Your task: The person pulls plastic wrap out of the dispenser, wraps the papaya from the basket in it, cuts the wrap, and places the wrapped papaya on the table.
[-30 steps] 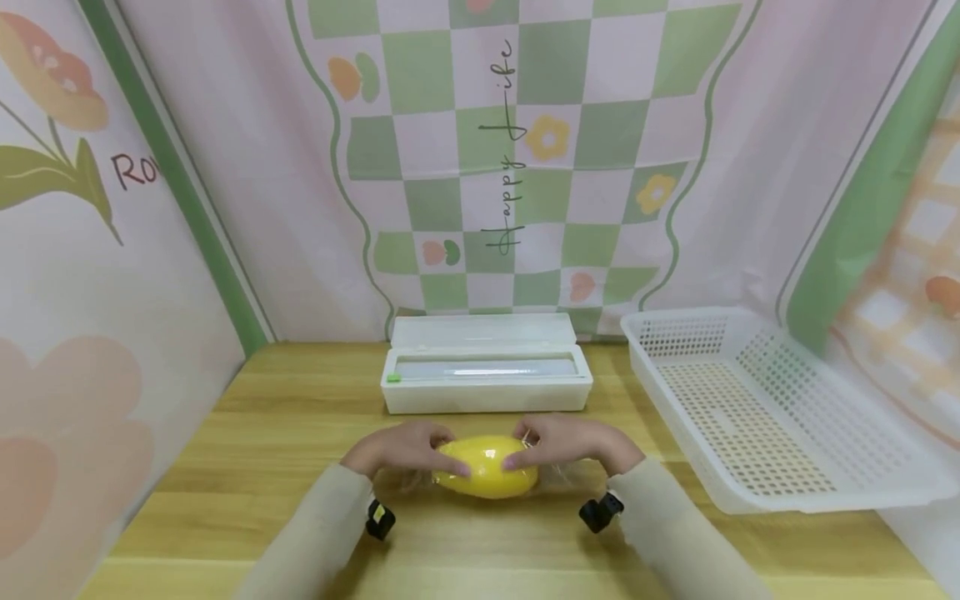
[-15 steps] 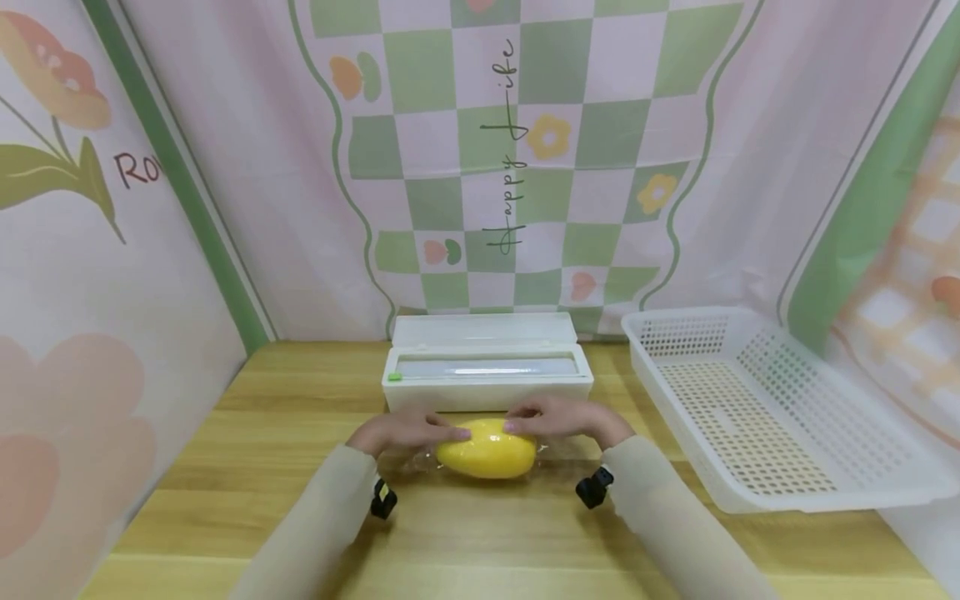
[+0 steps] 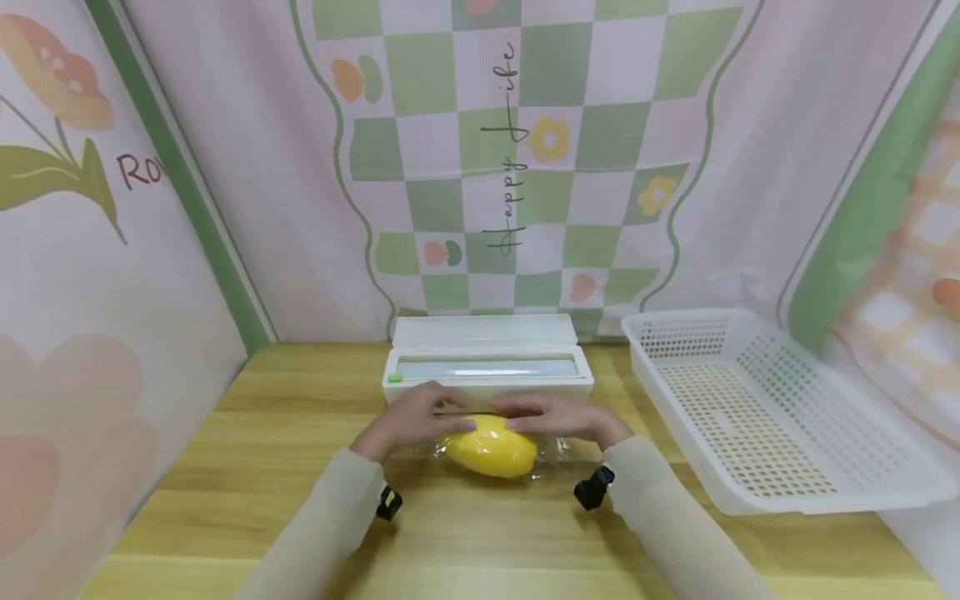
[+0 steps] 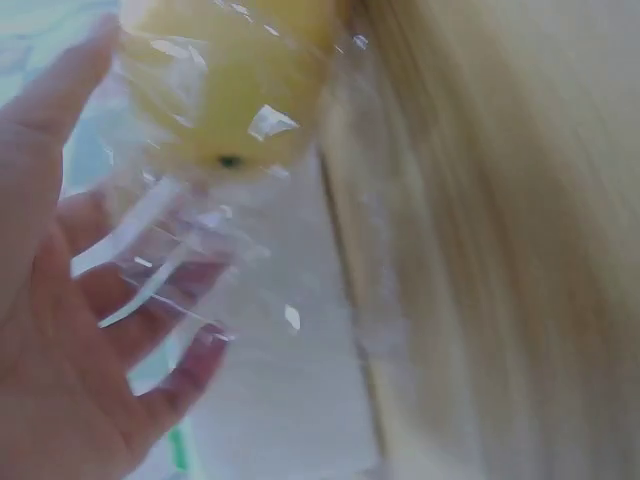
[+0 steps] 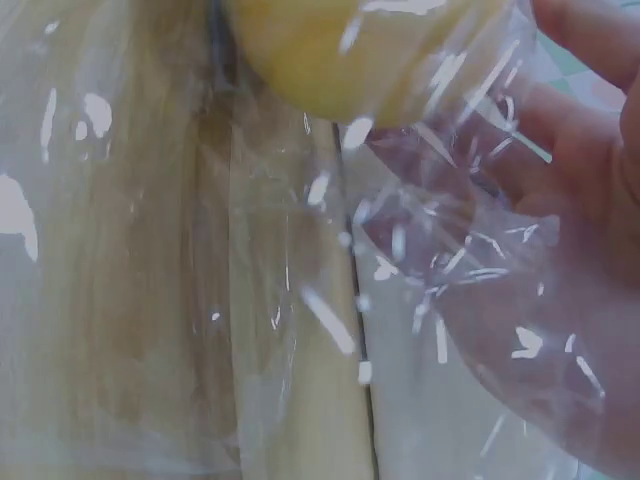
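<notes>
A yellow, mango-shaped fruit [image 3: 491, 447] lies on its side at the front of a long white box, loosely wrapped in clear plastic film [image 5: 300, 240]. My left hand [image 3: 416, 417] reaches in from the left, its thumb on top of the fruit. In the left wrist view its other fingers [image 4: 190, 370] are spread behind the film, past the fruit's dark-dotted end. From the other side, my right hand [image 3: 566, 417] lays its thumb on the fruit, fingers extended behind it. Loose film crosses this palm in the right wrist view.
Behind the hands stands the white wrap-dispenser box [image 3: 487, 393], lid raised, a film roll inside and a green slider at its left end. A white perforated basket [image 3: 723, 492] stands on the right of the wooden table [image 3: 480, 533]. Patterned curtains [image 3: 555, 75] hang behind.
The fruit has moved away from me, up close to the box, turning as it went. Both hands have gone forward with it, and the left fingers have lifted off its far side.
</notes>
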`<state>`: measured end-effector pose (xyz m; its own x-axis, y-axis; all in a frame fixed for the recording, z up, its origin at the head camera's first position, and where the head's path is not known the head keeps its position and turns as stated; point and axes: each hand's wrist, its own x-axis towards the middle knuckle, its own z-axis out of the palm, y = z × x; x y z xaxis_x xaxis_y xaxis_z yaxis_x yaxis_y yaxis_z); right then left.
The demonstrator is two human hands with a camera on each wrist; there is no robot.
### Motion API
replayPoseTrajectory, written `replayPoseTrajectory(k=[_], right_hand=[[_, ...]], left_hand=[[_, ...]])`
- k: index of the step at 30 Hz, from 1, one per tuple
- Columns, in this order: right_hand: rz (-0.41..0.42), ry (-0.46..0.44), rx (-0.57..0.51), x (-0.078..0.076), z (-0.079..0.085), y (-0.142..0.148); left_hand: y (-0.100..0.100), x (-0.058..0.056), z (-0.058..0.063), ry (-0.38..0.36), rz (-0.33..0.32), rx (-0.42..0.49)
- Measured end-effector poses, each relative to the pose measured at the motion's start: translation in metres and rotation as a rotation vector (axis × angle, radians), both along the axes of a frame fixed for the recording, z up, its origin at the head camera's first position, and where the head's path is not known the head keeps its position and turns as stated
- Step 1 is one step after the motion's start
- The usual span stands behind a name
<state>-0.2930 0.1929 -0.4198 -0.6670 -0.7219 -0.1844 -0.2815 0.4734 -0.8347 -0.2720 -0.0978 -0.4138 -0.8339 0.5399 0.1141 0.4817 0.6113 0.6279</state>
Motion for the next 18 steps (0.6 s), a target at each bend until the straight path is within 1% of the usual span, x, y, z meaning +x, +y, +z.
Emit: replayPoseTrajectory(k=[2,4,5,6,7,8,9,12,13,15,18], right_hand=[[0.003,-0.006,0.002,-0.001,-0.001,0.000],[-0.004,-0.007,0.013,-0.001,-0.002,0.001],[-0.010,-0.005,0.017,0.000,-0.002,0.002],[-0.017,-0.007,0.019,0.000,-0.002,0.002],[-0.023,-0.007,0.017,0.000,-0.003,0.003],[-0.031,-0.009,0.017,0.001,-0.003,0.003],[-0.037,-0.011,0.015,0.001,-0.003,0.003],[-0.042,-0.024,-0.006,0.002,-0.004,0.004],[-0.043,-0.024,-0.012,0.003,-0.005,0.004],[-0.051,-0.054,-0.037,0.004,-0.005,0.003],[-0.077,-0.107,-0.063,0.007,-0.004,0.001]], left_hand=[[0.003,0.004,0.006,0.144,0.007,-0.016],[0.006,0.011,0.011,0.270,0.014,-0.009],[0.007,0.014,0.014,0.314,0.012,0.001],[0.008,0.018,0.017,0.338,0.004,0.014],[0.008,0.021,0.019,0.341,-0.008,0.028],[0.008,0.025,0.021,0.332,-0.026,0.041],[0.007,0.028,0.022,0.304,-0.047,0.049],[0.004,0.035,0.021,0.170,-0.089,0.038],[0.002,0.036,0.018,0.126,-0.093,0.032],[-0.001,0.037,0.009,0.052,-0.077,0.023],[-0.004,0.035,-0.004,-0.024,-0.046,0.048]])
